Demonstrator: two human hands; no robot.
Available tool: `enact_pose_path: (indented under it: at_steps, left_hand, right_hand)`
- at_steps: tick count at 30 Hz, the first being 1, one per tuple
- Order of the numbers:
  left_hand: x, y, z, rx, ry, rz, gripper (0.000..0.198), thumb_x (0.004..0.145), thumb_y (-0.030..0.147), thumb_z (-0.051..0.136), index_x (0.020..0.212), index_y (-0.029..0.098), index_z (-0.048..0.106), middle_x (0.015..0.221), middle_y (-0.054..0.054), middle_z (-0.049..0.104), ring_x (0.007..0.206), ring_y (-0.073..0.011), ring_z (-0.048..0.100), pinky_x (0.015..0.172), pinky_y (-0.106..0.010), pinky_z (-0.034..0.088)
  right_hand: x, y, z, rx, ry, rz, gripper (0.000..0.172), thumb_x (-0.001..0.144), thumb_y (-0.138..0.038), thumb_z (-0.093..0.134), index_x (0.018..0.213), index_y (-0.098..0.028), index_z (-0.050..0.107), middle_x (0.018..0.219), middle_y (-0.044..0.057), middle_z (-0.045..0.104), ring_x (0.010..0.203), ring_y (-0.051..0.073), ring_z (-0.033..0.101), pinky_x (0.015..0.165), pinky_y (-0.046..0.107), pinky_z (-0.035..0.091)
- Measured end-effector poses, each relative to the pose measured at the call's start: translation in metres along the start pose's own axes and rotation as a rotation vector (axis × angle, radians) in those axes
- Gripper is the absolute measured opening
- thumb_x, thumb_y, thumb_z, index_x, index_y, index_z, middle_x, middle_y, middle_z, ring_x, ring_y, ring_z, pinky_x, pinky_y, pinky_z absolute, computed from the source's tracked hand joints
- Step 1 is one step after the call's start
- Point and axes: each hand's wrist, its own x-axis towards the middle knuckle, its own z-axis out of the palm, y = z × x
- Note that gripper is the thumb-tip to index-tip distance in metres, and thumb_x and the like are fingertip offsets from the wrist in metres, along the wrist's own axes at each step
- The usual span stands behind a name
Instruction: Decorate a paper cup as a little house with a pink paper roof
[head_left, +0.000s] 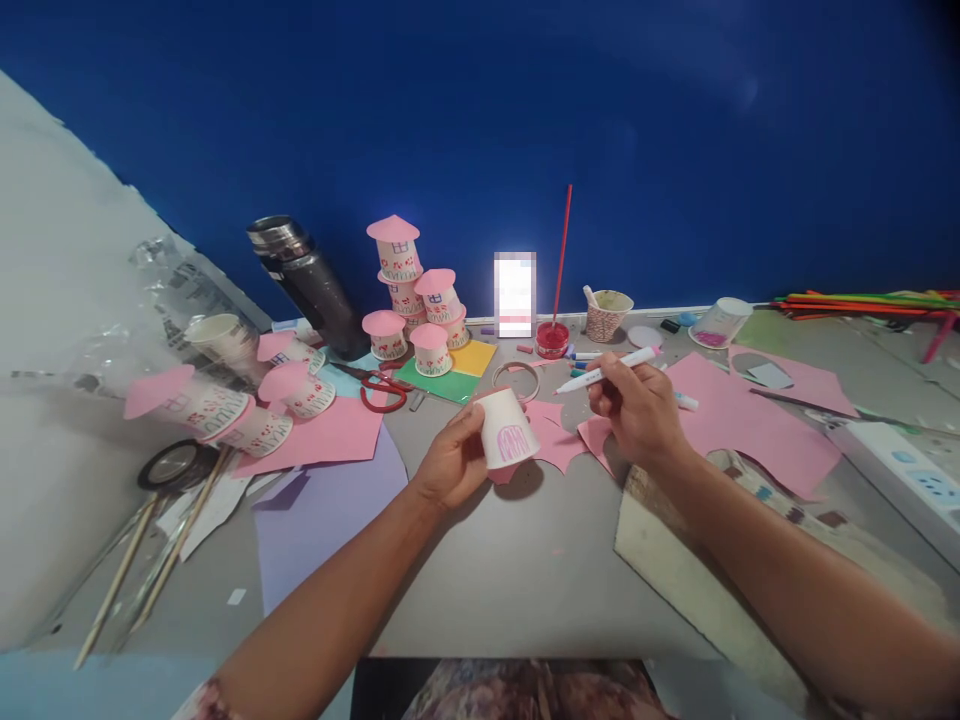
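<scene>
Head view: at centre, the left hand (456,455) is closed on an inverted, tilted paper cup (504,418) bearing a purple arch (514,443). Right of centre, the right hand (641,405) grips a white marker (582,381), tip clear of the cup. Left of centre, red-handled scissors (384,404) lie before stacked pink-roofed cups (400,262); blue wall (480,120) behind.

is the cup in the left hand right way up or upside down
Upside down, slightly tilted: the cup in the left hand has its narrower end on top and its wider rim below.

The marker (585,380) is right of the cup (508,425), the ring (519,366) apparently behind.
</scene>
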Motion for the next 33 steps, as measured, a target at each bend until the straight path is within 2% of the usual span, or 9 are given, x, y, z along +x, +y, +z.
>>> enact_pose_path:
  at_steps: [4, 6, 8, 14, 17, 20, 24, 27, 33]
  left_hand:
    - [0.008, 0.002, -0.012, 0.269, 0.037, 0.198, 0.056, 0.081, 0.045, 0.088, 0.130, 0.025, 0.070, 0.125, -0.008, 0.073, 0.112, -0.0255, 0.067, 0.095, -0.037, 0.055]
    - [0.013, 0.002, -0.019, 0.416, 0.072, 0.334, 0.055, 0.079, 0.044, 0.090, 0.127, 0.029, 0.070, 0.131, -0.005, 0.070, 0.119, -0.0247, 0.062, 0.101, -0.035, 0.051]
    - [0.017, 0.001, -0.025, 0.536, 0.082, 0.406, 0.053, 0.080, 0.046, 0.089, 0.127, 0.032, 0.070, 0.135, -0.004, 0.067, 0.125, -0.0260, 0.059, 0.107, -0.038, 0.048]
    - [0.025, 0.000, -0.041, 0.639, 0.060, 0.353, 0.049, 0.087, 0.041, 0.079, 0.133, 0.034, 0.065, 0.137, -0.003, 0.064, 0.129, -0.0261, 0.056, 0.113, -0.042, 0.042]
    - [0.027, 0.002, -0.045, 0.622, 0.058, 0.336, 0.053, 0.084, 0.033, 0.075, 0.135, 0.033, 0.063, 0.139, -0.004, 0.064, 0.131, -0.0262, 0.056, 0.114, -0.041, 0.043]
    - [0.025, 0.004, -0.043, 0.711, 0.086, 0.367, 0.062, 0.081, 0.032, 0.074, 0.141, 0.036, 0.059, 0.143, -0.004, 0.060, 0.128, -0.0263, 0.058, 0.111, -0.042, 0.046]
    - [0.021, 0.005, -0.034, 0.885, 0.161, 0.415, 0.069, 0.080, 0.039, 0.083, 0.143, 0.034, 0.056, 0.136, -0.005, 0.062, 0.120, -0.0249, 0.061, 0.108, -0.042, 0.049]
    - [0.024, 0.005, -0.033, 0.819, 0.170, 0.424, 0.064, 0.078, 0.041, 0.087, 0.135, 0.028, 0.062, 0.131, -0.007, 0.065, 0.118, -0.0245, 0.062, 0.103, -0.039, 0.050]
    - [0.033, 0.009, -0.041, 0.573, 0.035, 0.348, 0.053, 0.071, 0.039, 0.093, 0.117, 0.024, 0.073, 0.112, -0.005, 0.069, 0.103, -0.0209, 0.062, 0.090, -0.031, 0.051]
  right_hand:
    - [0.005, 0.000, 0.000, 0.031, 0.025, 0.049, 0.042, 0.075, -0.055, 0.089, 0.078, -0.016, 0.072, 0.055, -0.004, 0.059, 0.044, 0.006, 0.045, 0.042, 0.019, 0.037]
    - [0.006, -0.001, 0.001, 0.045, 0.026, 0.069, 0.043, 0.073, -0.055, 0.091, 0.078, -0.017, 0.072, 0.055, -0.004, 0.059, 0.044, 0.006, 0.044, 0.041, 0.019, 0.037]
    - [0.007, -0.002, 0.001, 0.062, 0.029, 0.088, 0.044, 0.070, -0.055, 0.092, 0.077, -0.017, 0.071, 0.054, -0.004, 0.059, 0.044, 0.005, 0.043, 0.040, 0.019, 0.035]
    - [0.015, -0.001, -0.002, 0.091, 0.028, 0.125, 0.045, 0.068, -0.053, 0.093, 0.068, -0.018, 0.065, 0.054, -0.003, 0.060, 0.044, 0.005, 0.042, 0.038, 0.018, 0.032]
    - [0.019, 0.000, -0.005, 0.096, 0.026, 0.153, 0.042, 0.071, -0.049, 0.091, 0.068, -0.018, 0.064, 0.054, -0.004, 0.058, 0.044, 0.004, 0.041, 0.038, 0.017, 0.032]
    - [0.023, 0.001, -0.007, 0.100, 0.027, 0.178, 0.038, 0.077, -0.045, 0.089, 0.069, -0.018, 0.063, 0.054, -0.004, 0.057, 0.044, 0.004, 0.040, 0.037, 0.017, 0.030]
    - [0.026, 0.004, -0.009, 0.101, 0.028, 0.193, 0.037, 0.082, -0.039, 0.087, 0.066, -0.018, 0.061, 0.054, -0.004, 0.055, 0.044, 0.004, 0.039, 0.037, 0.017, 0.029]
    - [0.028, 0.006, -0.011, 0.097, 0.020, 0.201, 0.036, 0.082, -0.037, 0.088, 0.067, -0.018, 0.061, 0.054, -0.004, 0.056, 0.044, 0.004, 0.040, 0.037, 0.017, 0.031]
    - [0.027, 0.007, -0.013, 0.087, -0.017, 0.208, 0.037, 0.079, -0.037, 0.089, 0.067, -0.018, 0.060, 0.055, -0.004, 0.056, 0.044, 0.004, 0.040, 0.037, 0.017, 0.030]
